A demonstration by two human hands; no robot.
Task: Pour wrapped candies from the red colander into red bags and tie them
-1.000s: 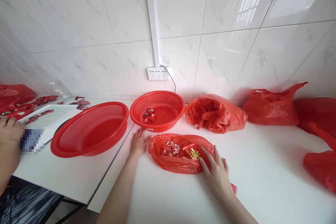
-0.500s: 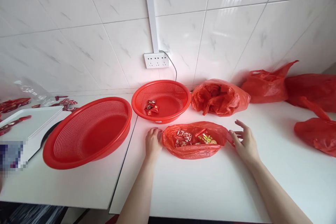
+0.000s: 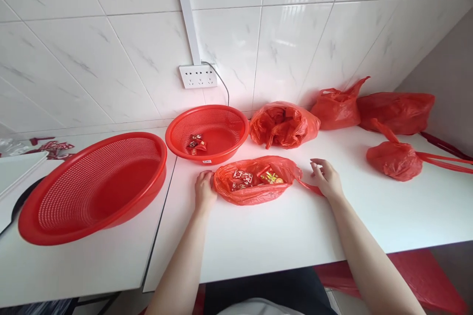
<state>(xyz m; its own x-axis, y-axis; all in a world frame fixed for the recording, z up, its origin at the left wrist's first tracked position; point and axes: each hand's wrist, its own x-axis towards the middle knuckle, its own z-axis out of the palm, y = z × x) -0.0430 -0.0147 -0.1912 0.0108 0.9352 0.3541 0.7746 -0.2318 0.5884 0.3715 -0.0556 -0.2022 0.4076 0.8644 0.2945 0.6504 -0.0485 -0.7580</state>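
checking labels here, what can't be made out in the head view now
Head view: anything under the top packets in the open red bag, hidden by them.
Head view: rest of the white tray, cut off by the left edge.
Head view: print on wrappers in the far basket, too small.

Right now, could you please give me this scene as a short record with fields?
left hand: at left end of open red bag
right hand: beside the bag's right end, near its handle
bag contents: wrapped packets
behind bag: red basket holding small wrapped items
wall: socket panel
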